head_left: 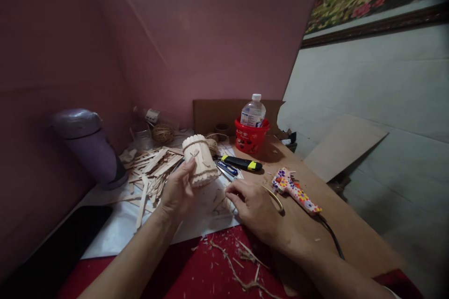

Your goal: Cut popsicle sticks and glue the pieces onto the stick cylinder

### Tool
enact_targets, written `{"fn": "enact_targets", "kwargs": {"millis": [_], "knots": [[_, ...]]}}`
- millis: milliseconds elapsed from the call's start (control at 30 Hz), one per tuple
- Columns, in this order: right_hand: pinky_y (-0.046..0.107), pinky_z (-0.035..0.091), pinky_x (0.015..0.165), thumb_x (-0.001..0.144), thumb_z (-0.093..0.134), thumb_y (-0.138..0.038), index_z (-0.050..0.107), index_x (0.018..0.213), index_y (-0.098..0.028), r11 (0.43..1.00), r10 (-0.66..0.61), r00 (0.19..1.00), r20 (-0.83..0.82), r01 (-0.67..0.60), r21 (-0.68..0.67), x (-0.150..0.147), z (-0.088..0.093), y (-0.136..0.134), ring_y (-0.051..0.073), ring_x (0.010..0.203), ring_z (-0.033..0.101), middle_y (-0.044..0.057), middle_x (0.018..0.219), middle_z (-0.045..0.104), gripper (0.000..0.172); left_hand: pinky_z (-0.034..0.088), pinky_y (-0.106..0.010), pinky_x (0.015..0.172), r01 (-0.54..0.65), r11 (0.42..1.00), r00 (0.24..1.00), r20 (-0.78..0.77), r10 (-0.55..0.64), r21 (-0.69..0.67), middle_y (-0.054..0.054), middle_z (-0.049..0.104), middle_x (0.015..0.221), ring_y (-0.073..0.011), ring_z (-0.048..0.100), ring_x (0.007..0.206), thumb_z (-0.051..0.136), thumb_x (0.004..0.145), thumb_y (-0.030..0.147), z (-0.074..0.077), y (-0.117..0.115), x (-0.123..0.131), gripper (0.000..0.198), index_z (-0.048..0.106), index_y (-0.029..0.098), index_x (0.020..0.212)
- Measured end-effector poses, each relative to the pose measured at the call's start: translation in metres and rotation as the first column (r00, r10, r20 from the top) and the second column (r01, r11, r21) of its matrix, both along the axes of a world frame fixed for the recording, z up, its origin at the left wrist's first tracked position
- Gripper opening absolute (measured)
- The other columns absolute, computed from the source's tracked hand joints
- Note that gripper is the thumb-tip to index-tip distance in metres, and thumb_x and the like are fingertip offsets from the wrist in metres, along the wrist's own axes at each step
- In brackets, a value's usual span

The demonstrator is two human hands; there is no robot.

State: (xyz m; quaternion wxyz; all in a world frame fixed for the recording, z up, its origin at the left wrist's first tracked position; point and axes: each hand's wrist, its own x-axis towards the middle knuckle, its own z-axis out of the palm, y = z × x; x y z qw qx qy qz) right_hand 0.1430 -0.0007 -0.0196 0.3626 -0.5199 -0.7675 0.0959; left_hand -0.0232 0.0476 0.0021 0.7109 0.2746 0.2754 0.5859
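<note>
My left hand [178, 191] is wrapped round a small cup made of upright wooden sticks [199, 161] and holds it just above the white paper [119, 229]. My right hand [256, 208] rests on the table beside it, fingers curled down on the paper, pinching something too small to make out. A flowered glue gun [296, 190] lies just right of that hand, its black cord trailing toward me.
A heap of loose wooden sticks [150, 168] lies left of the cup, next to a purple bottle [91, 147]. A yellow-black cutter [240, 163], a red bucket [250, 138] holding a water bottle [253, 111], a twine ball [162, 133] and a cardboard sheet [343, 145] sit beyond.
</note>
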Motion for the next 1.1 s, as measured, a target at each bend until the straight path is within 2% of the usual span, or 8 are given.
{"fn": "enact_targets", "kwargs": {"millis": [233,433,600,700,767,933,1000,1100], "knots": [[0.026,0.040,0.069,0.076,0.057,-0.003,0.062,0.073,-0.018,0.967,0.249,0.940,0.235,-0.229,-0.108,-0.010,-0.002,-0.011,0.015,0.079,0.055,0.001,0.080,0.063,0.016,0.054,-0.029,0.062,-0.062,0.998,0.998,0.025,0.062,-0.009,-0.006,0.072,0.076,-0.0166,0.065,0.061,0.055,0.080,0.018,0.004,0.003,-0.004,0.022,0.065,0.010,0.097],[0.029,0.036,0.066,0.080,0.056,-0.013,0.060,0.078,-0.016,0.969,0.247,0.843,0.478,-0.221,-0.112,-0.026,-0.002,-0.015,0.018,0.079,0.053,0.006,0.085,0.062,0.006,0.055,-0.029,0.060,-0.057,0.998,0.998,0.031,0.057,-0.015,-0.006,0.071,0.074,-0.0171,0.065,0.061,0.056,0.078,0.018,0.000,0.005,-0.005,0.019,0.066,0.010,0.093],[0.029,0.034,0.061,0.075,0.056,-0.008,0.058,0.078,-0.017,0.972,0.226,0.831,0.508,-0.227,-0.060,-0.029,-0.011,-0.015,0.019,0.074,0.051,0.005,0.082,0.061,0.009,0.056,-0.030,0.062,-0.050,0.998,0.998,0.039,0.051,-0.025,-0.007,0.072,0.078,-0.0181,0.066,0.065,0.058,0.078,0.018,-0.003,0.006,-0.005,0.021,0.066,0.010,0.095],[0.028,0.034,0.061,0.071,0.057,-0.005,0.059,0.075,-0.018,0.961,0.252,0.878,0.407,-0.276,-0.001,-0.025,-0.005,-0.015,0.018,0.076,0.051,0.004,0.082,0.060,0.013,0.055,-0.029,0.062,-0.053,0.998,0.999,0.005,0.054,-0.046,-0.008,0.072,0.079,-0.0189,0.066,0.066,0.059,0.077,0.019,-0.003,0.005,-0.005,0.022,0.066,0.009,0.096],[0.027,0.034,0.060,0.073,0.056,-0.004,0.060,0.074,-0.018,0.951,0.268,0.932,0.244,-0.296,0.086,-0.019,0.003,-0.015,0.017,0.074,0.051,0.003,0.078,0.059,0.015,0.055,-0.028,0.059,-0.043,0.998,0.999,-0.033,0.042,-0.047,-0.008,0.071,0.077,-0.0184,0.066,0.064,0.059,0.077,0.019,-0.003,0.003,-0.004,0.023,0.065,0.009,0.097],[0.028,0.038,0.063,0.083,0.054,-0.010,0.061,0.079,-0.016,0.909,0.258,0.951,-0.170,-0.179,0.377,-0.009,0.015,-0.013,0.014,0.068,0.054,0.001,0.070,0.061,0.011,0.053,-0.025,0.059,0.019,1.000,0.997,-0.074,-0.020,-0.005,-0.006,0.068,0.076,-0.0157,0.063,0.063,0.061,0.076,0.020,0.000,-0.007,0.003,0.025,0.062,0.011,0.100],[0.027,0.040,0.064,0.084,0.055,-0.010,0.061,0.082,-0.016,0.909,0.234,0.936,-0.263,-0.114,0.402,-0.007,0.014,-0.012,0.014,0.069,0.056,0.002,0.072,0.063,0.009,0.051,-0.025,0.056,0.085,0.996,0.992,-0.092,-0.084,0.009,-0.004,0.065,0.071,-0.0146,0.061,0.059,0.062,0.076,0.022,0.001,-0.013,0.007,0.024,0.061,0.013,0.099],[0.024,0.042,0.061,0.086,0.055,-0.017,0.061,0.083,-0.017,0.958,0.172,0.886,-0.430,-0.049,0.282,-0.007,0.011,-0.011,0.013,0.067,0.056,0.001,0.072,0.062,0.006,0.050,-0.026,0.056,0.177,0.983,0.975,-0.144,-0.167,0.058,-0.004,0.064,0.073,-0.0146,0.059,0.060,0.060,0.077,0.023,0.001,-0.020,0.012,0.026,0.060,0.013,0.102]]}}
